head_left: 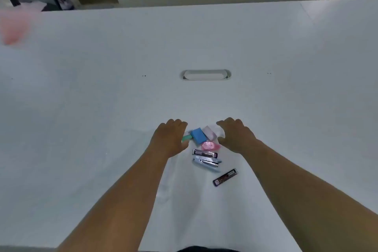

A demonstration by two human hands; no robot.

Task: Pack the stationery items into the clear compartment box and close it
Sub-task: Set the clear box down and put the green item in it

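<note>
Two hands, left hand (170,138) and right hand (235,135), fingers curled, holding nothing; lead case (225,177) long axis diagonal.

Broad white table (81,88) — oval cable slot (206,75) mid-surface

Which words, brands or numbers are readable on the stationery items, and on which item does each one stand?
No text can be read.
Upper dark lead case: light label, too blurred.
Lower dark lead case: print too small and blurred.
Pink correction tape, blue block, stapler: no visible text.
</note>
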